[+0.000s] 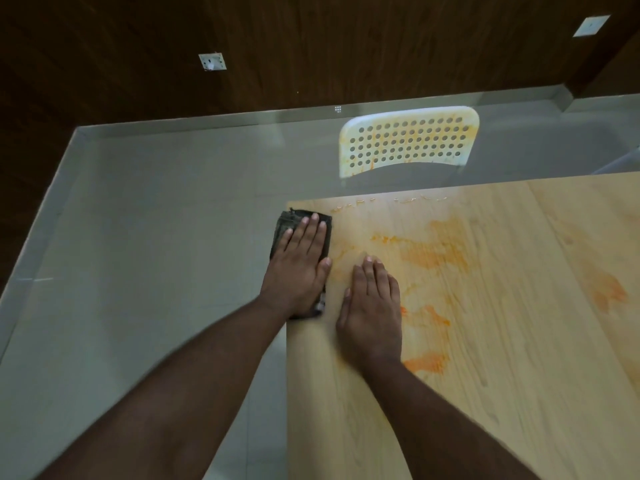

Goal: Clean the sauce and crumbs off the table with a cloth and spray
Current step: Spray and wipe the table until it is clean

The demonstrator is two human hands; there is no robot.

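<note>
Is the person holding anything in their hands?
The left hand presses flat on the dark cloth, covering its middle, at the table edge. The right hand holds nothing.

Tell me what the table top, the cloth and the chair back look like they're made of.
Table: pale wood or wood-look laminate, going by the printed-looking grain and smooth matte sheen; which one is unclear.
Cloth under the left hand: dark woven fabric with a stitched hem, soft and folded.
Chair back: probably white moulded plastic, glossy, with regular round holes and orange stains.
</note>
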